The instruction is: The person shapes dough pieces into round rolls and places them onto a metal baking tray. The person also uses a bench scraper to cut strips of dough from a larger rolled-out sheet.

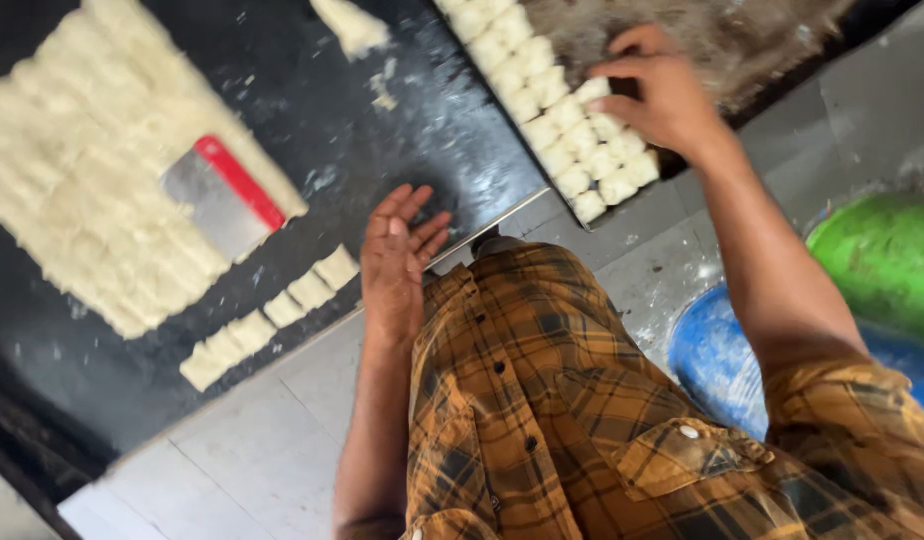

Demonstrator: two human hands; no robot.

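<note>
- Two bare hands are at work as I watch from afar: the right hand (654, 92) sets one small pale dough square (592, 90) under its fingertips, curled loosely over it in a light pinch, at the inner end of the rows.
- The rows of pale cut dough pieces (562, 120) sit just below those fingers on the dark floured baking tray (762, 40). A heavy press could, I judge, dent the soft square or shove its neighbours out of line.
- The left hand (397, 255) hangs open, palm up, fingers spread, holding nothing, above the edge of the dark work surface (382, 150).
- A short line of loose dough squares (267, 320) lies just beyond the left fingertips, near the counter edge; a careless sweep might knock some off.
- The steel scraper with a red handle (222, 200) rests on the scored dough sheet (82, 170), well away from both hands; a blind reach could meet its blade.
</note>
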